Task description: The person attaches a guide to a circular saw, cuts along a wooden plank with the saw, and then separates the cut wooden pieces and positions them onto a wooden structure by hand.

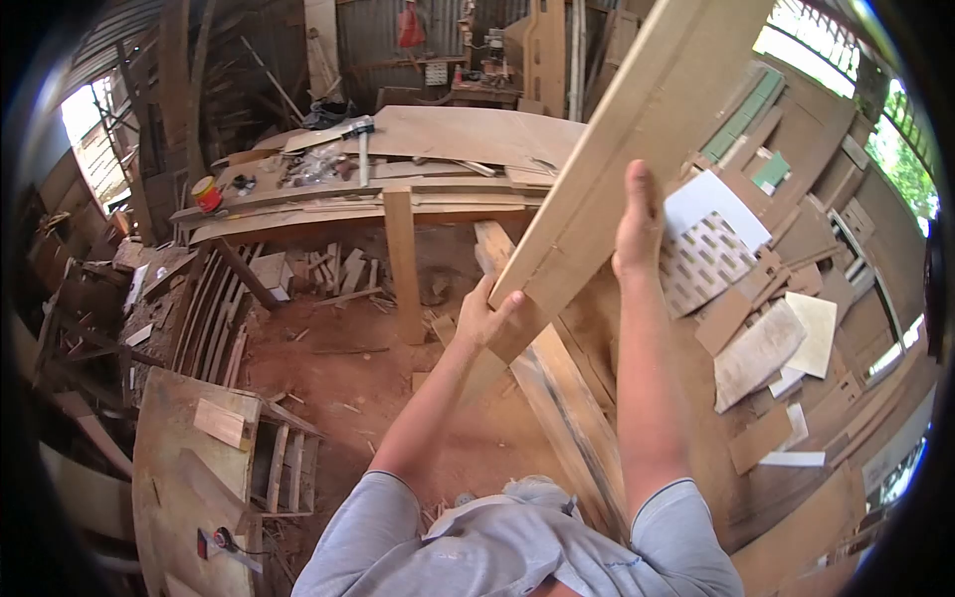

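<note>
A long wooden board (617,149) is raised at a tilt in front of me, its upper end running out of view at the top. My left hand (487,316) grips the board's near edge low down, thumb on its face. Higher up, my right hand (638,224) is on the opposite edge with the thumb pointing up; its other fingers are hidden behind the wood. Beneath the board, a long plank (562,398) with a dark streak lies slanting toward my body.
A workbench (448,134) ahead bears a hammer (362,149) and a red-yellow tub (206,193). Wood offcuts (343,271) lie underneath. At lower left stands a small table (179,428) with a tape measure (225,539). Panels and a perforated white sheet (708,264) lie on the right.
</note>
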`<action>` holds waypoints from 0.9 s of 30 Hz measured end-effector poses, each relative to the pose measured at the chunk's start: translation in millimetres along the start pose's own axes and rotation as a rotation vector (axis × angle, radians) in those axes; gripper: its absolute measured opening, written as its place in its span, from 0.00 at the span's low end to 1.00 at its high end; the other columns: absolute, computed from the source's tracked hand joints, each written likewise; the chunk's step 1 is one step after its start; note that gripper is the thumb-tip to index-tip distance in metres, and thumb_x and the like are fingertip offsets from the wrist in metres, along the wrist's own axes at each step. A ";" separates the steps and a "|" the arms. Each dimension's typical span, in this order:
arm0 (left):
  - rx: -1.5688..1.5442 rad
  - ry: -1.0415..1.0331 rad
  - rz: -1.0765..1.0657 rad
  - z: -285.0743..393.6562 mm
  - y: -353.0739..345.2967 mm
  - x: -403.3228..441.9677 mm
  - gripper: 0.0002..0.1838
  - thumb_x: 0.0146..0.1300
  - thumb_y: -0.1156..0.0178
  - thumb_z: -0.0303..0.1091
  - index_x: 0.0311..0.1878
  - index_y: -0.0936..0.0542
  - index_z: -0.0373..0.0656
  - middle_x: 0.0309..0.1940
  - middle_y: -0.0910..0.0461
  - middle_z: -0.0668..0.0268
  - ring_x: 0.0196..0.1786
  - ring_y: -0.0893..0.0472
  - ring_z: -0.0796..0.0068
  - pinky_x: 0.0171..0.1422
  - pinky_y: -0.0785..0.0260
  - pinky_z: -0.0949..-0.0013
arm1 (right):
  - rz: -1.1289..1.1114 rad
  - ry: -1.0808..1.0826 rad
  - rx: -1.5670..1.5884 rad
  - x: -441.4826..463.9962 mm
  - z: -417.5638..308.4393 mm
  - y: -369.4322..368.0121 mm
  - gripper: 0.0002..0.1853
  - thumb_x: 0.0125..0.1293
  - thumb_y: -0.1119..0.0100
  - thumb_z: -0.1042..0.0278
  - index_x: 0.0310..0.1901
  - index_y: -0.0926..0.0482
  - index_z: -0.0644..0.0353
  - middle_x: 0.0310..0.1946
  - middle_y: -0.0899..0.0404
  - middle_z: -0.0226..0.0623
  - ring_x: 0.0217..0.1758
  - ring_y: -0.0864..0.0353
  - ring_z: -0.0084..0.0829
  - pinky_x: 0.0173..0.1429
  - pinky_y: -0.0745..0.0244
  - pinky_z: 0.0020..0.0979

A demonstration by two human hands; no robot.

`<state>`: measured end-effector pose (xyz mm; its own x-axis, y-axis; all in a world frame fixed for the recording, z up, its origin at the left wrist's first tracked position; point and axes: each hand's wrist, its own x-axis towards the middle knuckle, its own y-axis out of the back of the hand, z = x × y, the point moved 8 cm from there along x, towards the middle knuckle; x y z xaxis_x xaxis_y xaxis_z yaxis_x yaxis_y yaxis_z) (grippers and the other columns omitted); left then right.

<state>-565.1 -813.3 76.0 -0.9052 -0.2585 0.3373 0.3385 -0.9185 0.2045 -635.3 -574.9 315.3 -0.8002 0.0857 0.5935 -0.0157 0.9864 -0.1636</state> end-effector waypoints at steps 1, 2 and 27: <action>-0.039 0.005 0.018 -10.9 13.7 12.0 0.33 0.73 0.26 0.60 0.60 0.18 0.37 0.46 0.11 0.54 0.53 0.11 0.64 0.60 0.20 0.60 | -0.062 -0.008 0.034 -1.3 10.1 -29.6 0.44 0.78 0.35 0.31 0.73 0.28 0.68 0.70 0.24 0.43 0.72 0.28 0.32 0.77 0.33 0.35; -0.075 0.009 0.035 -26.2 29.4 25.0 0.32 0.73 0.26 0.59 0.60 0.17 0.37 0.45 0.11 0.57 0.52 0.12 0.68 0.59 0.20 0.61 | -0.124 -0.018 0.068 -2.8 20.1 -59.2 0.40 0.79 0.33 0.33 0.68 0.25 0.69 0.65 0.20 0.41 0.67 0.25 0.30 0.72 0.30 0.33; 0.158 -0.122 0.621 -40.9 331.0 247.8 0.46 0.68 0.29 0.75 0.63 0.16 0.34 0.52 0.10 0.62 0.56 0.15 0.74 0.62 0.21 0.65 | -0.526 -0.215 0.590 60.0 233.9 -468.2 0.30 0.83 0.38 0.34 0.44 0.22 0.61 0.34 0.26 0.22 0.40 0.33 0.17 0.43 0.36 0.25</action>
<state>-687.9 -1193.6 189.7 -0.4961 -0.6830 0.5362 0.8315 -0.5514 0.0669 -816.3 -1064.4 243.2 -0.6967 -0.4555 0.5542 -0.6861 0.6487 -0.3294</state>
